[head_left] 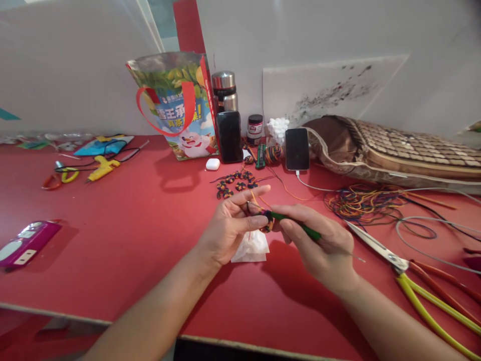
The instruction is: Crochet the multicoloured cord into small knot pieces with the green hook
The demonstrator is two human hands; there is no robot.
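Between thumb and fingers, my left hand [235, 223] pinches a small multicoloured crochet piece [267, 221], dark with orange. Yarn [254, 198] runs up over its raised index finger. My right hand [319, 243] grips a crochet hook [311, 231] by its green handle, with the hook's working end at the crochet piece. A thin metal end pokes out behind the right hand. Beneath the hands lies a white tissue [252, 248]. Just beyond them sit several small finished crochet pieces [240, 181] in the same dark and orange colours.
Large scissors [394, 258] lie at the right, below a tangle of loose yarn [366, 200]. A phone [296, 149], another dark phone [230, 138], a thermos [224, 90] and a printed bag [176, 110] stand behind. At left are a yellow glue gun [103, 168] and a purple device [28, 244].
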